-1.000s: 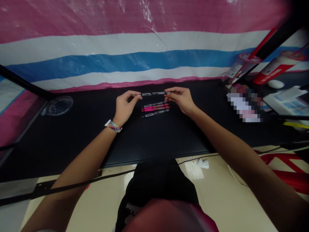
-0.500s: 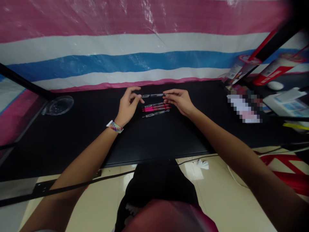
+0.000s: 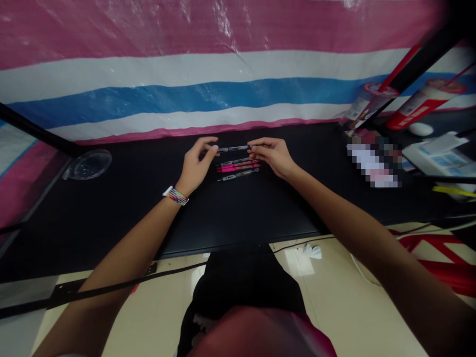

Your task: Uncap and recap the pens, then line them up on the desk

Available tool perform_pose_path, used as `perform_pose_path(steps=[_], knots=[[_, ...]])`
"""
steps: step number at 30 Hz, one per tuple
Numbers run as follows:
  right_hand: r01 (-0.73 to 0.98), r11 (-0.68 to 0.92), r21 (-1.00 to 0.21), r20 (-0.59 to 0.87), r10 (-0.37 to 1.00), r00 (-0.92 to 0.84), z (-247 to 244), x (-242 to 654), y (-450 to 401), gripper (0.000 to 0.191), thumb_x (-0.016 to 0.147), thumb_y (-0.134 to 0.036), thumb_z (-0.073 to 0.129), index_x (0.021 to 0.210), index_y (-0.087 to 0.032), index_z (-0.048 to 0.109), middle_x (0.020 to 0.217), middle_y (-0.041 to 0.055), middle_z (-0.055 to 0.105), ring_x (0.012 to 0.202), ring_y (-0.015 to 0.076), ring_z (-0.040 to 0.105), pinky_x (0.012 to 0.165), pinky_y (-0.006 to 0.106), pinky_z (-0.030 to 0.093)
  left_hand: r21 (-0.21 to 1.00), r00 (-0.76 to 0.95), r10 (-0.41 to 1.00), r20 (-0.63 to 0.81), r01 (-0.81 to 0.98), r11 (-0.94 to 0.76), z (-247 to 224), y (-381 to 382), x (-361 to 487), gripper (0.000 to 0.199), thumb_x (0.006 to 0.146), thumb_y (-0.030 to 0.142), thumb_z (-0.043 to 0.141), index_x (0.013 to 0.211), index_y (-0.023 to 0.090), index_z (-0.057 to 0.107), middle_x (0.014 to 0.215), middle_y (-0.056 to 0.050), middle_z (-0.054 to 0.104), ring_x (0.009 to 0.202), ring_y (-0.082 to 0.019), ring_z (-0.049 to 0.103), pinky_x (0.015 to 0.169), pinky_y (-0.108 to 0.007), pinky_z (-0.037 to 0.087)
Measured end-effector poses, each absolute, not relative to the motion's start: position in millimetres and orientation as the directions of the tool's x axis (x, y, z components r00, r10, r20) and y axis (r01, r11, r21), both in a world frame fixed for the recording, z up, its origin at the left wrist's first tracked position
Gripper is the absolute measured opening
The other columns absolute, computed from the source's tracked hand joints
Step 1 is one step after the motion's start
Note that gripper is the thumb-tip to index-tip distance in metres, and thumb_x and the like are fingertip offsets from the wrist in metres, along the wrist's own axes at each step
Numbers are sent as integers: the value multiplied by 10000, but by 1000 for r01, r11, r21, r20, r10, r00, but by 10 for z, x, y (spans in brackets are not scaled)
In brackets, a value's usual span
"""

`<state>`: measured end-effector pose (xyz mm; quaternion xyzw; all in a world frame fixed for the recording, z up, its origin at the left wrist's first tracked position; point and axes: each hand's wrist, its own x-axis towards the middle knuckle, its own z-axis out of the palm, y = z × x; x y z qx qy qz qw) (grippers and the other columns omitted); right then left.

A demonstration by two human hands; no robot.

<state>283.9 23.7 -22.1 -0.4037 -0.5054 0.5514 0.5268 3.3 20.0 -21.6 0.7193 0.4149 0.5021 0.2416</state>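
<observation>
A clear-barrelled pen [image 3: 234,148] lies level between my two hands at the back of the black table [image 3: 238,213]. My right hand [image 3: 274,154] pinches its right end between thumb and fingers. At the left end, my left hand [image 3: 196,162] has its thumb and fingers closed around the tip, which they partly hide. Just in front lies a loose row of pens: a dark clear pen [image 3: 238,161], a pink pen [image 3: 238,168] touching or close to it, and another clear pen [image 3: 238,175] nearest me, slightly tilted.
A round clear plastic lid [image 3: 89,164] sits at the left. To the right are cups with straws [image 3: 424,104], a white egg-shaped object [image 3: 420,129], a blurred-out packet [image 3: 374,163] and a white-blue box [image 3: 435,156]. A striped sheet [image 3: 223,94] hangs behind the table.
The pen between my hands has turned or shifted slightly, and my left fingers sit a little differently at its end. The row of pens is unmoved on the table.
</observation>
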Motion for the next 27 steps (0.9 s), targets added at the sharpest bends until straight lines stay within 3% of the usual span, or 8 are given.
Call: perform_pose_path(steps=[2, 4, 6, 9, 13, 19, 22, 27], knots=[[-160, 71, -985, 91, 989, -120, -226, 2832, 237, 284, 752, -385, 972, 976, -233, 889, 944, 66, 857, 823, 220, 799, 923, 439, 697, 758, 160, 847, 507, 385, -527, -198, 190, 30, 186, 1083, 430, 727, 1077, 276, 830, 938, -44, 818, 950, -237, 782, 985, -428, 623], [-141, 70, -987, 87, 989, -118, -226, 2828, 235, 289, 753, -389, 974, 980, -232, 888, 943, 67, 853, 813, 218, 794, 911, 437, 698, 727, 172, 826, 537, 402, -557, -190, 195, 21, 87, 1001, 351, 818, 972, 270, 826, 1018, -53, 832, 1020, -256, 777, 1019, -451, 622], [-140, 68, -988, 85, 989, -119, -223, 2828, 234, 278, 766, -375, 963, 987, -223, 888, 948, 74, 849, 811, 214, 793, 909, 431, 695, 728, 164, 817, 553, 382, -569, -199, 212, 10, 151, 921, 292, 886, 1059, 277, 828, 1119, -54, 836, 1096, -265, 778, 1049, -455, 618], [-164, 82, -983, 102, 988, -115, -221, 2834, 238, 255, 780, -352, 949, 987, -216, 888, 950, 76, 849, 830, 216, 801, 925, 425, 688, 790, 147, 858, 492, 339, -510, -231, 241, -3, 248, 966, 341, 859, 1203, 279, 825, 1099, -52, 849, 1065, -250, 799, 1013, -427, 620], [-166, 99, -981, 117, 988, -101, -232, 2839, 252, 272, 766, -360, 957, 983, -214, 883, 943, 73, 852, 826, 217, 800, 915, 425, 688, 781, 163, 873, 459, 394, -484, -244, 226, 1, 120, 1012, 356, 819, 1029, 254, 880, 986, -56, 866, 955, -243, 792, 952, -415, 616], [-175, 85, -981, 100, 992, -80, -219, 2803, 240, 202, 803, -320, 908, 966, -206, 874, 878, 63, 816, 760, 199, 746, 864, 421, 676, 674, 139, 786, 602, 440, -594, -203, 176, 19, 102, 962, 277, 886, 1062, 288, 900, 1040, -43, 871, 979, -253, 776, 986, -454, 610], [-237, 25, -971, 56, 991, -125, -163, 2796, 210, 202, 803, -300, 872, 987, -218, 859, 879, 50, 799, 780, 199, 725, 856, 411, 671, 674, 132, 780, 611, 429, -601, -201, 178, 19, 102, 977, 277, 878, 1076, 295, 892, 1053, -41, 870, 991, -251, 783, 992, -455, 616], [-379, -180, -908, -49, 943, -329, -52, 2832, 165, 380, 919, -455, 707, 1177, -208, 839, 962, 92, 811, 897, 249, 760, 808, 395, 665, 676, 116, 776, 620, 423, -604, -183, 159, 31, 103, 995, 316, 872, 1093, 287, 886, 1068, -48, 870, 1000, -242, 787, 993, -435, 623]])
